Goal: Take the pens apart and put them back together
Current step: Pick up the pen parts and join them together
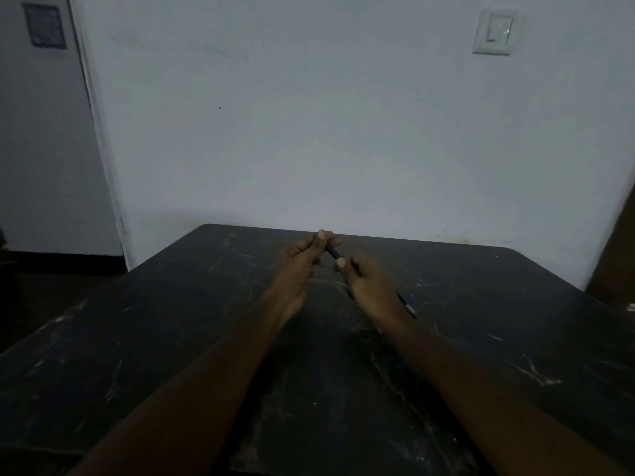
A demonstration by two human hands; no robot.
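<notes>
A dark pen [332, 251] is held in the air between both hands above the far middle of the black table [171, 338]. My left hand [302, 266] pinches its far end with the fingertips. My right hand [367, 286] grips its near end with thumb and fingers. Another dark pen [407, 305] with a pale tip lies on the table, partly hidden behind my right hand. The dim light hides whether the held pen is whole or in parts.
The scratched black table stands against a pale wall [343, 132]. A light switch [494, 30] is high on the wall at the right. A dark brown edge [615, 259] stands at the far right.
</notes>
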